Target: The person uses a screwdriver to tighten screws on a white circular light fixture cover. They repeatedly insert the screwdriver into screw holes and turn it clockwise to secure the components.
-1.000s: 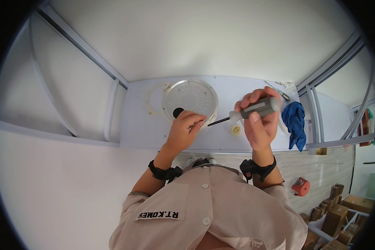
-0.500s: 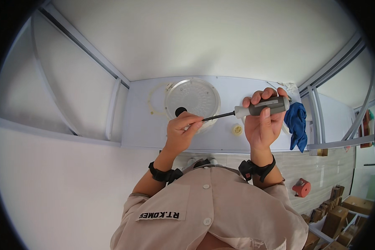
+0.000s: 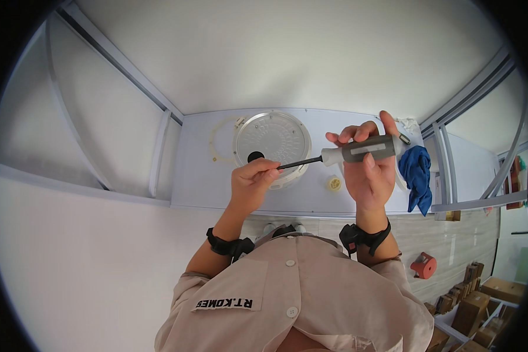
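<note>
A screwdriver (image 3: pixel 366 150) with a grey and dark handle lies nearly level above the table, its thin dark shaft aimed left. Around the handle is my right hand (image 3: pixel 371 182), its thumb below and fingers loosely curled above, the little finger lifted away. My left hand (image 3: pixel 253 183) pinches the shaft's tip between thumb and fingers; whether a small part sits there too is hidden. Beyond my left hand lies a round, clear-topped disc-shaped part (image 3: pixel 274 138) with a metal-looking rim, and a black round piece (image 3: pixel 255 156) at its near left.
A thin cream-coloured ring frame (image 3: pixel 214 149) lies left of the disc. A small yellowish round piece (image 3: pixel 334 183) sits between my hands on the white table (image 3: pixel 302 202). Blue cloth (image 3: pixel 416 179) hangs at the right edge. On the floor are a red stool (image 3: pixel 424 266) and cardboard boxes (image 3: pixel 472 311).
Both hands and the screwdriver have shifted slightly left. The fingers of my right hand have loosened and spread on the handle, while my left keeps its pinch at the tip.
</note>
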Tool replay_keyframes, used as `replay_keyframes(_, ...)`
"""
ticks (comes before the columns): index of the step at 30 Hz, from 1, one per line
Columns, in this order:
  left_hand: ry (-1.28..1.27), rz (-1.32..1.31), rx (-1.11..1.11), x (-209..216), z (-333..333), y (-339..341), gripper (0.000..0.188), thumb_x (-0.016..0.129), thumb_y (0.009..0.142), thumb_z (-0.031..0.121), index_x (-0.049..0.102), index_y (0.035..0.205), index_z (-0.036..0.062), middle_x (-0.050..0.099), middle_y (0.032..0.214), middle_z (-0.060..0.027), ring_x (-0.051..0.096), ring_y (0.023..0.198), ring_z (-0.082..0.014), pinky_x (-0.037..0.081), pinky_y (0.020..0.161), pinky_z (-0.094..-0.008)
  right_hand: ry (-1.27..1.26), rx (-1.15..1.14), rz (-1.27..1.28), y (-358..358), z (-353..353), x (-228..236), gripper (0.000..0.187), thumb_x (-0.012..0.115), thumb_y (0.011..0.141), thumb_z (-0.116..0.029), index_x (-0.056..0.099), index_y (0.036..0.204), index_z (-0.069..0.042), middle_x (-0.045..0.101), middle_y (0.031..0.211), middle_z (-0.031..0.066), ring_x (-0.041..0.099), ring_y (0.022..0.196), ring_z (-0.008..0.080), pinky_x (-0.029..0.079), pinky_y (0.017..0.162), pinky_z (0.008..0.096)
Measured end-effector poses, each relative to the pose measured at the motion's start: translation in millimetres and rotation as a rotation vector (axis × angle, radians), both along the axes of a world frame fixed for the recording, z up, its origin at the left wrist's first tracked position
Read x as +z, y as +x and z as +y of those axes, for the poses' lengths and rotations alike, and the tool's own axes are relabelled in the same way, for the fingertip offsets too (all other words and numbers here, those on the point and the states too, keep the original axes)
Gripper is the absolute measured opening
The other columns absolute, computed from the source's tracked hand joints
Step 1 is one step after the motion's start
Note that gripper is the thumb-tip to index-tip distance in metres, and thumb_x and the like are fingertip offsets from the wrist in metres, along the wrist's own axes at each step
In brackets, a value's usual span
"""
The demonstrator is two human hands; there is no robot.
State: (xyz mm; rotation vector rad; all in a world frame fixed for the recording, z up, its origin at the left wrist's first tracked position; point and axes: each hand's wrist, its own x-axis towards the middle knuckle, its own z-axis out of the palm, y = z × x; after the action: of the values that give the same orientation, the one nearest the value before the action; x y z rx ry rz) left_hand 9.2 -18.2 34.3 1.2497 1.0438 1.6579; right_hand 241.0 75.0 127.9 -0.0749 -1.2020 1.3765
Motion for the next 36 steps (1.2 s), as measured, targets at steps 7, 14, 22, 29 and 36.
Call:
replay_keyframes(7, 0.068, 0.511, 0.018, 19, 2, 1, 0.022, 0.084, 0.091, -0.001, 0.082, 0.113, 0.0012, 0.080, 0.098, -0.0090, 0.072, 0.091, -0.0204, 0.057, 0.084, -0.0340, -0.087, -0.034, -0.131, 14, 5, -8, 0.052, 0.071, 0.108, -0.033, 0.048, 0.148, -0.009, 0.054, 0.130, 0.0087, 0.053, 0.113, 0.0237, 0.048, 0.103, 0.0456)
replay_keyframes(14, 0.232, 0.850, 0.148, 8, 15, 10, 0.016, 0.088, 0.089, 0.013, 0.084, 0.104, 0.0082, 0.079, 0.084, -0.0026, 0.069, 0.083, -0.0226, 0.050, 0.082, -0.0385, 0.072, -0.209, -0.443, 2, -10, 5, 0.056, 0.072, 0.109, -0.034, 0.052, 0.149, -0.002, 0.057, 0.128, 0.0091, 0.056, 0.116, 0.0171, 0.049, 0.100, 0.0330)
replay_keyframes(22, 0.154, 0.910, 0.233, 7, 20, 7, 0.009, 0.086, 0.090, 0.017, 0.083, 0.097, 0.0116, 0.076, 0.092, 0.0000, 0.067, 0.089, -0.0238, 0.049, 0.087, -0.0395, 0.125, -0.201, -0.449, 0, -8, 2, 0.053, 0.073, 0.108, -0.025, 0.052, 0.149, 0.000, 0.058, 0.131, 0.0109, 0.057, 0.121, 0.0195, 0.049, 0.104, 0.0352)
replay_keyframes(29, 0.118, 0.967, 0.236, 5, 22, 13, 0.009, 0.086, 0.089, 0.018, 0.083, 0.095, 0.0142, 0.074, 0.091, 0.0026, 0.066, 0.091, -0.0232, 0.048, 0.089, -0.0400, 0.184, -0.171, -0.512, -6, -6, -1, 0.051, 0.073, 0.107, -0.019, 0.052, 0.150, 0.000, 0.054, 0.132, 0.0122, 0.056, 0.122, 0.0222, 0.048, 0.107, 0.0369)
replay_keyframes(36, 0.094, 0.978, 0.246, 0, 24, 15, 0.008, 0.088, 0.086, 0.018, 0.085, 0.094, 0.0154, 0.074, 0.091, 0.0038, 0.066, 0.091, -0.0219, 0.047, 0.088, -0.0394, 0.213, -0.164, -0.537, -9, -5, -4, 0.053, 0.075, 0.105, -0.019, 0.053, 0.150, 0.000, 0.054, 0.133, 0.0130, 0.058, 0.121, 0.0229, 0.049, 0.107, 0.0370)
